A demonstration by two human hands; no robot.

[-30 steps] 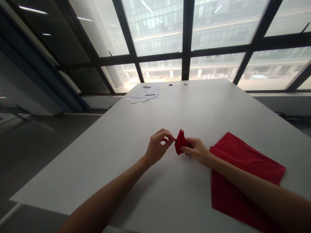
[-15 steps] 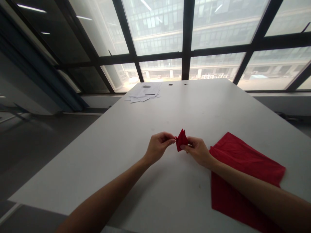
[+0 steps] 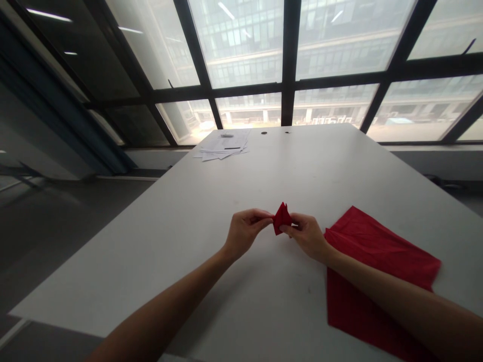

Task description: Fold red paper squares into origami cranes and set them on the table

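Left hand (image 3: 247, 229) pinching the folded red piece (image 3: 282, 219) at its nine o'clock corner, right hand (image 3: 307, 235) clamped on from four o'clock! It's between them over the white table (image 3: 181, 221), red sheet (image 3: 381, 244) lying towards four o'clock.

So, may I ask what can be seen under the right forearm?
Red sheeting shows on both sides of the right forearm, spread on the white table. The forearm covers the middle strip, so I cannot tell whether the sheeting is one piece.
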